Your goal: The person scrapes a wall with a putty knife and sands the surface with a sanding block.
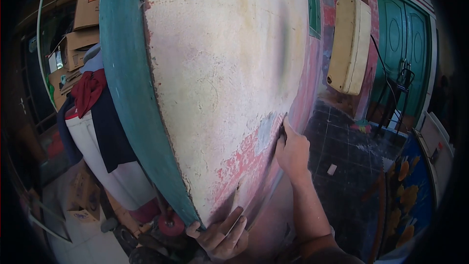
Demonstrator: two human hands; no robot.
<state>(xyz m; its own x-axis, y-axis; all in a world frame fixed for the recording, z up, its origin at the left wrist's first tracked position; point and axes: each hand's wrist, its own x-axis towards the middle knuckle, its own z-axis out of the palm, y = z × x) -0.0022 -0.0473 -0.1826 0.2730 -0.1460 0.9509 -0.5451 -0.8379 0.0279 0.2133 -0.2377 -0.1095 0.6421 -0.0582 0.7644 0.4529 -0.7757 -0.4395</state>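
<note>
A wall [220, 63] with worn white paint fills the middle of the view, and pink and grey patches show low on its right side. My right hand [293, 149] presses against the wall's right edge beside the grey patch. Its fingers are closed around something small and dark, mostly hidden, whose kind I cannot tell. Low at the wall's bottom corner is my left hand [224, 237], fingers curled. A thin flat piece [234, 226] with a pale edge shows between those fingers.
A teal wooden post [129, 68] borders the wall. Left of it, dark and red cloths [90, 90] drape over a white container [115, 181], near cardboard boxes [88, 7]. At right are a hanging cream case [349, 44], a dark tiled floor [327, 137], a black stool [398, 88] and green doors [398, 34].
</note>
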